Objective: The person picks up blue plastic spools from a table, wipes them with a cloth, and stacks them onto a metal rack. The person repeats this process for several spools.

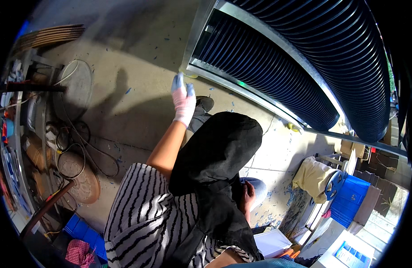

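My left hand (183, 99) is stretched forward in a white and pink knitted glove with grey-blue fingertips. Its fingers are extended and somewhat apart, with nothing visible in them. Close beyond it is the lower corner of a metal frame (246, 90) carrying long rows of dark, closely spaced ribs (264, 67). Whether the fingertips touch the frame cannot be told. My right hand (247, 196) is bare and rests beside my jeans-clad knee. Its fingers are partly shaded and look loosely extended, holding nothing I can see. Black cloth (215, 147) covers my lap.
At left, a metal shelf (25, 129) holds assorted items, beside round discs (76, 94) and looped cables (87, 147). A blue crate (351, 198), a beige cloth (311, 176) and a white box (273, 243) are at right. Blue scraps litter the concrete floor.
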`<move>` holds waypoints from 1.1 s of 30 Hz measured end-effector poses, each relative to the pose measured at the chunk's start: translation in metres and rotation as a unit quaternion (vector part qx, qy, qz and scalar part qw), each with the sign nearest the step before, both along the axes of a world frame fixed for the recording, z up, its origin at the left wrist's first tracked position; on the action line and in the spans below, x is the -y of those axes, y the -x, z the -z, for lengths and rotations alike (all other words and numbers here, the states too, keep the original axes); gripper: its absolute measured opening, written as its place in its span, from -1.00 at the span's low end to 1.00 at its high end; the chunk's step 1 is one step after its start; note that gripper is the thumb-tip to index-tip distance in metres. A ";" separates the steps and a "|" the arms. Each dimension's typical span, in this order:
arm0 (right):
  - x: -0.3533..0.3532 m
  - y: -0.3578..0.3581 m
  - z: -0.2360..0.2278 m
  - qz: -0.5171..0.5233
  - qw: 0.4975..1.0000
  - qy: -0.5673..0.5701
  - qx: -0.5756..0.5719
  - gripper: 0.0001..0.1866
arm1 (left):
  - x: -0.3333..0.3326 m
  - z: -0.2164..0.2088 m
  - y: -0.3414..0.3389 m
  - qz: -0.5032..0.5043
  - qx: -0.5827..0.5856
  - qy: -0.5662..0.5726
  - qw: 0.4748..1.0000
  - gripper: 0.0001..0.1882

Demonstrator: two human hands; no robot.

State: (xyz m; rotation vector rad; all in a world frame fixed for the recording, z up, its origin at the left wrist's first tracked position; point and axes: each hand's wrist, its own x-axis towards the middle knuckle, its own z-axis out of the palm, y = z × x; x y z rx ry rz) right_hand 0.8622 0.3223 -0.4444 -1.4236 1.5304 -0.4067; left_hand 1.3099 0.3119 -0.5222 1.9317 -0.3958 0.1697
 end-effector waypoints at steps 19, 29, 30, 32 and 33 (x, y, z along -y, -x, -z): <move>-0.008 0.028 0.021 -0.017 0.996 0.089 0.019 -0.75 | -0.023 -0.021 0.068 0.242 -0.045 -0.025 0.969 -0.61; -0.033 0.046 0.004 -0.029 0.994 0.105 0.025 -0.72 | -0.026 -0.067 0.193 0.446 0.168 -0.081 0.876 -0.44; -0.036 0.052 0.005 -0.008 0.991 0.130 0.035 -0.72 | -0.028 -0.069 0.197 0.478 0.206 -0.056 0.852 -0.42; -0.037 0.072 0.007 0.035 0.984 0.171 0.045 -0.72 | -0.030 -0.067 0.201 0.494 0.231 -0.072 0.835 -0.42; -0.039 0.074 0.006 0.046 0.979 0.195 0.031 -0.70 | -0.034 -0.065 0.196 0.497 0.246 -0.087 0.827 -0.43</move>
